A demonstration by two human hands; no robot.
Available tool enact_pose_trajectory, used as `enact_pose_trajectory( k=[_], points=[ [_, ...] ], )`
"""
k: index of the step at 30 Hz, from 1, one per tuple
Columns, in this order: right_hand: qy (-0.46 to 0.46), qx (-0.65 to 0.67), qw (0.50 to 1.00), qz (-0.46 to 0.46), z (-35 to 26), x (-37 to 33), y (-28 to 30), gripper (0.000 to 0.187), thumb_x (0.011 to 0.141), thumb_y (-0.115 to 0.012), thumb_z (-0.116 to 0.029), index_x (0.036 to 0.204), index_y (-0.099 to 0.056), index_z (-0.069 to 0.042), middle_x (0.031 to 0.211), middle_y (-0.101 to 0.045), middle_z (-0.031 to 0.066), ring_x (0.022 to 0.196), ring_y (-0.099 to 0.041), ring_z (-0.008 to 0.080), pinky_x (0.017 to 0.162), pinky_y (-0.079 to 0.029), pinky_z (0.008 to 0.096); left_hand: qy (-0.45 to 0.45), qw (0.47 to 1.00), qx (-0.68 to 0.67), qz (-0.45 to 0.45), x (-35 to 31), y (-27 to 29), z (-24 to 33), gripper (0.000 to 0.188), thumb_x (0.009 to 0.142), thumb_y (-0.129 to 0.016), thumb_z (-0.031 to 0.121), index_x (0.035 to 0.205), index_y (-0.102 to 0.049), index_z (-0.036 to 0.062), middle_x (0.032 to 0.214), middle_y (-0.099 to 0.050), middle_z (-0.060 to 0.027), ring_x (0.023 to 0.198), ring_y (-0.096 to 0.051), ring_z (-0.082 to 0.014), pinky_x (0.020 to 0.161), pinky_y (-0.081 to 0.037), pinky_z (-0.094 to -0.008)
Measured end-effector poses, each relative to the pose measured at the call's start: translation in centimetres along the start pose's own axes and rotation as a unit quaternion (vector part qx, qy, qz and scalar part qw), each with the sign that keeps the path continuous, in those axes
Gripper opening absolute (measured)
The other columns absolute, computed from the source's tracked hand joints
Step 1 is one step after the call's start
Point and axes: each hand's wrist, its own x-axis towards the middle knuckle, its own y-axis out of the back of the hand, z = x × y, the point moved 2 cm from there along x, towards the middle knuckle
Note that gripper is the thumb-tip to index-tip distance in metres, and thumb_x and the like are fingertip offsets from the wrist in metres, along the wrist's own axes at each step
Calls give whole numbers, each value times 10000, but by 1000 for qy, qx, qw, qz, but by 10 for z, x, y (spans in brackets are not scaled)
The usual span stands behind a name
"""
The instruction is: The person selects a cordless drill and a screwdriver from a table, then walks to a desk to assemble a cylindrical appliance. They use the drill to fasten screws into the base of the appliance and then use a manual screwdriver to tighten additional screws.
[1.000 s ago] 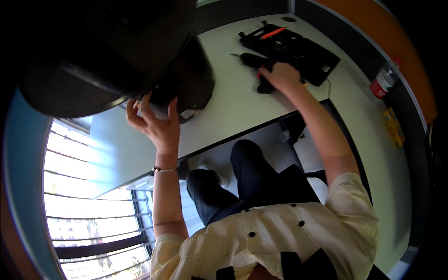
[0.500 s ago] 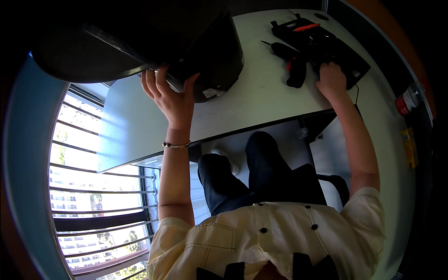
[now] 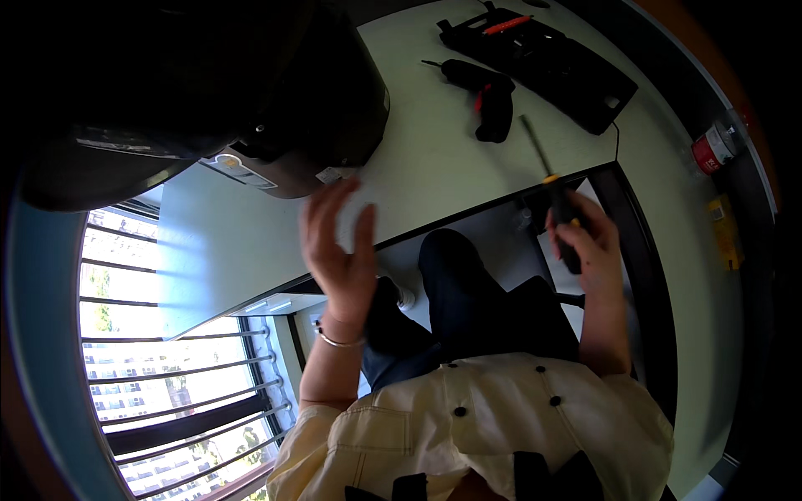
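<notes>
My right hand [image 3: 590, 238] is closed around the black and yellow handle of a screwdriver [image 3: 565, 219], its metal shaft pointing away over the desk's front edge. My left hand [image 3: 338, 246] holds nothing, fingers apart and slightly smeared by motion, just in front of a large black bin-like object [image 3: 322, 100] with pale labels. That object stands on the desk at the far left, its upper part lost in shadow. Between it and an open black tool case [image 3: 555, 71] lies a black cordless screwdriver [image 3: 484, 93] with a red trigger and a bit in its tip.
An orange pen-shaped tool [image 3: 507, 25] lies in the case. The pale desk [image 3: 426, 167] runs along the front and right side. A red-labelled bottle [image 3: 713, 150] and a yellow packet [image 3: 725, 234] are at the right. A barred window [image 3: 167, 359] is at the left.
My right hand has come back from the tool case with the screwdriver in it. My left hand has let go of the black object and drawn nearer to me. The view has shifted a little.
</notes>
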Motion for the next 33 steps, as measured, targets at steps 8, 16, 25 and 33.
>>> enact_pose_trajectory(
  k=[8,16,25,33],
  points=[
    [-127,165,956,-207,61,-3,-79,403,759,-496,-29,1160,-474,2,825,-572,110,608,-545,133,490,-447,232,383,798,-433,-168,-26,-50,6,330,918,-452,191,1104,-512,-75,1024,-603,-168,983,-563,-214,854,-442,-303],
    [45,-120,977,-171,46,18,-120,379,772,-584,-73,1106,-449,45,764,-548,158,638,-560,242,576,-443,321,442,784,-431,-59,-5,-40,-23,262,910,-460,182,975,-547,-56,865,-630,-184,819,-622,-235,734,-503,-304],
    [119,-219,958,-141,49,28,-131,351,773,-571,-95,1066,-450,55,845,-560,222,756,-577,375,631,-469,399,450,758,-471,-46,-5,-43,-37,248,919,-422,171,981,-518,-49,882,-619,-213,869,-613,-294,756,-504,-332],
    [127,-243,950,-150,55,27,-134,391,774,-582,-112,1084,-432,75,858,-552,222,762,-571,375,630,-468,407,455,744,-488,-30,-6,-41,-40,263,918,-437,172,962,-512,-77,874,-623,-219,835,-625,-266,727,-519,-300]
  ],
)
